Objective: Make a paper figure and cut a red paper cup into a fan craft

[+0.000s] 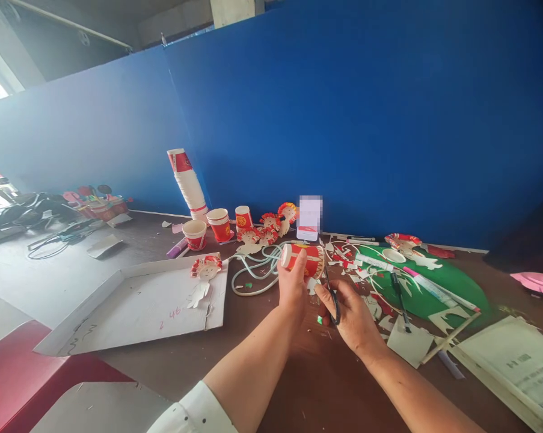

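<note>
My left hand (pixel 293 279) grips a red and white paper cup (pixel 310 260) lying sideways in the air, its rim end facing right. That end shows a zigzag of white points. In my right hand (pixel 346 310) is a pair of scissors (pixel 332 297) with dark handles, blades pointing up beside the cup's cut edge. Whether the blades touch the paper I cannot tell. Behind the cup, a pale cord (pixel 257 273) lies coiled on the brown table. Red and white paper scraps (pixel 350 264) are scattered to the right of the cup.
Left of my hands lies a shallow white cardboard tray (pixel 149 313) with a lion-like paper figure (pixel 203 276). A tall cup stack (pixel 190 186) leans near the blue partition (pixel 343 120). Markers (pixel 433 288) rest on a green disc (pixel 465 288); a booklet (pixel 515 355) lies at right.
</note>
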Tool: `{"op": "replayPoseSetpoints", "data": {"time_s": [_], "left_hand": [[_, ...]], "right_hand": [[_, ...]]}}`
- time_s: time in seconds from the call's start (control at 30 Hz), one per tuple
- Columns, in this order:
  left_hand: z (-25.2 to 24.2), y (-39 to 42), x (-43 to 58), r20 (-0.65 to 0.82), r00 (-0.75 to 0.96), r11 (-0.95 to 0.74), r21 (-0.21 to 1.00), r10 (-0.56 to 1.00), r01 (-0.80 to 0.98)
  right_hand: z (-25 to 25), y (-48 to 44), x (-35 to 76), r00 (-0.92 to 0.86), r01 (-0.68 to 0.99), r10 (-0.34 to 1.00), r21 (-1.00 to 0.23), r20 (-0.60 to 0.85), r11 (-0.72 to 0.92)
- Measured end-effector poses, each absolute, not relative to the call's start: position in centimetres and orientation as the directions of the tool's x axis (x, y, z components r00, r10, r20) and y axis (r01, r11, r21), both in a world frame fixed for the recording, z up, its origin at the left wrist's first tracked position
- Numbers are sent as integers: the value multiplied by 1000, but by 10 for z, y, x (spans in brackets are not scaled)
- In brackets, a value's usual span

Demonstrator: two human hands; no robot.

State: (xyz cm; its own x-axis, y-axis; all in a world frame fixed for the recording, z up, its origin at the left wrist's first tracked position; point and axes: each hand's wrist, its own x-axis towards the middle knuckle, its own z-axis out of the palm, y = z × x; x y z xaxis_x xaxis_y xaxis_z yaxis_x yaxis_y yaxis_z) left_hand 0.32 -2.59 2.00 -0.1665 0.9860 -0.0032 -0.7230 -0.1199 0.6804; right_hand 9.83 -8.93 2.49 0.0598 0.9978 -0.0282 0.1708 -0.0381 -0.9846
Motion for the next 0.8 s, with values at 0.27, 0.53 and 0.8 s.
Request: {"op": "replayPoseSetpoints", "data": {"time_s": [0.27, 0.53, 0.8], "left_hand": [[14, -25, 5, 11, -152, -121, 670, 988, -732], [15, -23, 4, 12, -182, -141, 684, 983, -716], [15, -23, -1, 62, -181, -159, 788, 982, -595]], "right_hand": [[20, -87, 101, 94, 275, 995, -961, -10, -35], [24, -89, 100, 123, 313, 992, -949, 4, -34], [22, -83, 107, 66, 178, 998, -984, -15, -27]]}}
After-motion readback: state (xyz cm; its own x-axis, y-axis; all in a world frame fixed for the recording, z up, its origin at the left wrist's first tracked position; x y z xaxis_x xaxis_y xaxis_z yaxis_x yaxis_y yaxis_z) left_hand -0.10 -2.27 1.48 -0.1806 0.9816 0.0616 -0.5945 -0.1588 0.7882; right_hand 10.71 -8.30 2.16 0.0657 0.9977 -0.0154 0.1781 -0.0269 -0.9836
